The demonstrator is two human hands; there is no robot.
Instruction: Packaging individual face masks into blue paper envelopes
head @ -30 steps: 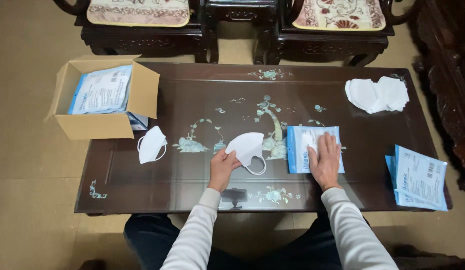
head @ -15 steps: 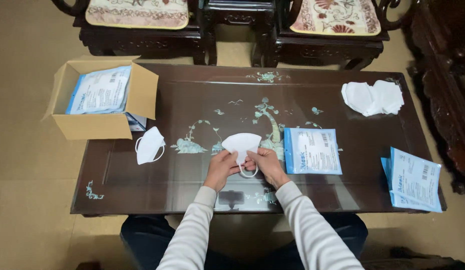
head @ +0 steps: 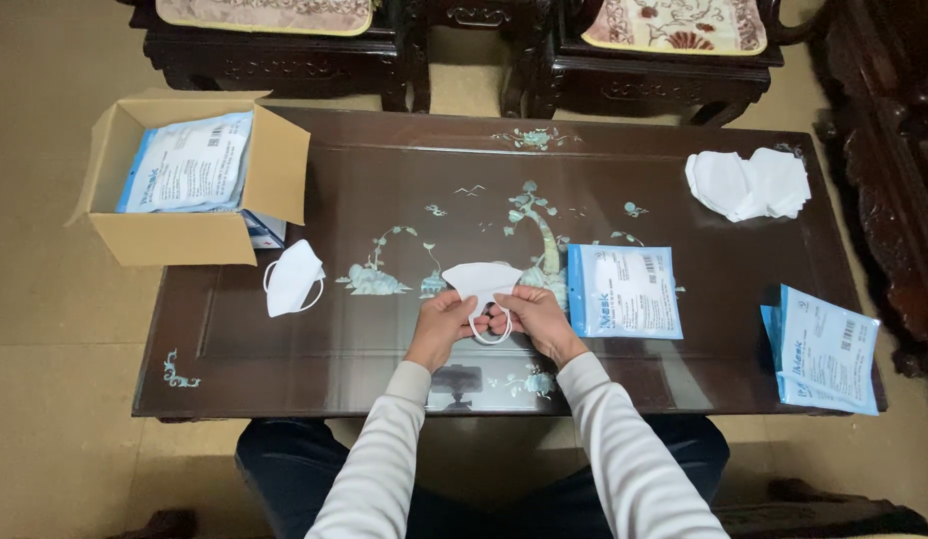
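The folded mask (head: 481, 278) is plain white, as are the loose mask (head: 292, 278) and the far pile of masks (head: 748, 184). The flat packet (head: 623, 290) is pale blue and white. The table (head: 384, 180) is dark glossy brown with pearly inlaid trees and birds; the box (head: 174, 238) is tan cardboard

Concealed and cropped items, head view

The left hand (head: 442, 327) and right hand (head: 532, 319) cover the lower edge of the white mask (head: 481, 280); its ear loops show only in part. The packets in the cardboard box (head: 184, 238) are partly hidden by its walls. Far chairs (head: 623, 60) are cropped at the top edge. The stack of white masks (head: 748, 183) cannot be counted.
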